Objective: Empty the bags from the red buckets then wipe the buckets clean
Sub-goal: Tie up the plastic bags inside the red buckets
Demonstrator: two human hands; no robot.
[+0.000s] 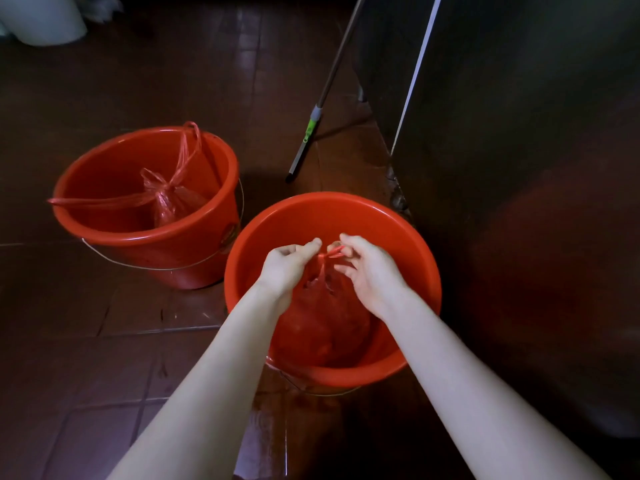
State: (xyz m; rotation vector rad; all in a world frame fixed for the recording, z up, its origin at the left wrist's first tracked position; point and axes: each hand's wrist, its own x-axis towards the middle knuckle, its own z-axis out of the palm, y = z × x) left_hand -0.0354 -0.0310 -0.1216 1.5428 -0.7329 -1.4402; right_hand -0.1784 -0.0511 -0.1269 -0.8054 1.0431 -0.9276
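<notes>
Two red buckets stand on the dark tiled floor. The near bucket (408, 244) holds a red plastic bag (322, 317). My left hand (287, 268) and my right hand (367, 268) are both inside this bucket, each pinching the bag's knotted handles at its top. The far bucket (104, 223) sits to the left with a wire handle hanging down. Inside it lies a second tied red bag (169, 202), its long handles draped over the rim.
A mop or broom handle (318, 109) leans at the back, its end on the floor near the far bucket. A dark metal cabinet (519, 168) stands close on the right. A white object (41, 19) sits at the far left corner. The floor looks wet.
</notes>
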